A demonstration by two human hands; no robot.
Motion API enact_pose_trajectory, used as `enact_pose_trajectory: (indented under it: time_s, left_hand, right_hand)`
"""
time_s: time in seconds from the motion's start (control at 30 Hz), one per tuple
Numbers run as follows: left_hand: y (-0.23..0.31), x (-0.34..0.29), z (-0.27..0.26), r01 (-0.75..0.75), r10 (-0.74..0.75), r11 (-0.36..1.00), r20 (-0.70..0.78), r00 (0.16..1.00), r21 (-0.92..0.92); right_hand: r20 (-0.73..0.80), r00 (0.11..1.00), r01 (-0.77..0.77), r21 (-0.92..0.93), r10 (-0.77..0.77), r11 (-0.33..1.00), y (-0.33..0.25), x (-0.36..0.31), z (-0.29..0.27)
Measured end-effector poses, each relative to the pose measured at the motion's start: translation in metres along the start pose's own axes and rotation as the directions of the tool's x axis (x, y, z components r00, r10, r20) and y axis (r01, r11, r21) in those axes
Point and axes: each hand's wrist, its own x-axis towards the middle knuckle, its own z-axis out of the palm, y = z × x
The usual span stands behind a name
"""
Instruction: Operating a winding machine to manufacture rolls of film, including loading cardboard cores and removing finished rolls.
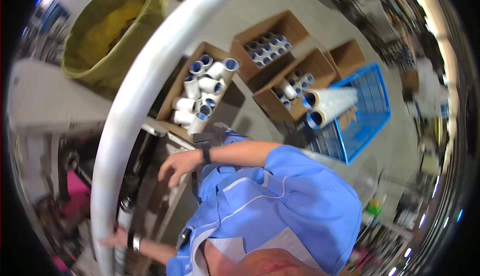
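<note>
Laying one hand over a long white roll (127, 106), far left.
Left hand (117, 238) overlaps its lower end; blurred, can't tell if gripping or only touching. Handled from one end, the roll might swing or slip. Right hand (182, 166) apart from it, fingers loosely spread, nothing held: a slip could go uncaught. Next, carton (176, 88) heaped with short rolls (209, 84); a bump could spill them. Farther right, two long rolls (332, 103) overhang a blue basket (385, 96); brushed, they might slide out.

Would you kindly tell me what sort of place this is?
Probably a factory workshop: there is a long white cylinder at the left hand, cardboard cartons of short white rolls, and a blue plastic crate.
</note>
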Motion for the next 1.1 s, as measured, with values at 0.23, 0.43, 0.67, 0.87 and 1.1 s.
enact_pose_trajectory:
  time_s: [0.23, 0.43, 0.67, 0.87, 1.1]
  left_hand:
    - [-0.026, -0.007, -0.079, -0.129, 0.063, 0.675, 0.117, 0.991, 0.727]
    - [-0.309, -0.257, -0.058, 0.014, -0.964, 0.185, 0.179, 0.199, 0.983]
    - [-0.363, -0.648, 0.089, -0.324, -0.304, 0.913, 0.117, -0.945, -0.249]
    - [-0.344, -0.698, 0.124, -0.194, 0.096, 0.851, 0.509, -0.856, -0.487]
    - [-0.224, -0.662, 0.265, -0.385, -0.048, 0.828, 0.631, -0.775, -0.409]
  right_hand:
    - [-0.495, 0.119, 0.552, 0.753, 0.860, 0.357, 0.240, -0.361, 0.035]
    - [-0.578, -0.411, 0.909, -0.204, 0.705, 0.363, 0.175, -0.483, 0.013]
    - [-0.710, -0.460, 0.866, -0.228, 0.532, 0.444, 0.137, -0.504, -0.025]
    - [-0.939, -0.146, 0.975, -0.084, 0.310, 0.205, 0.035, -0.455, -0.008]
    - [-0.751, -0.532, 0.833, -0.380, 0.391, 0.403, 0.096, -0.611, -0.084]
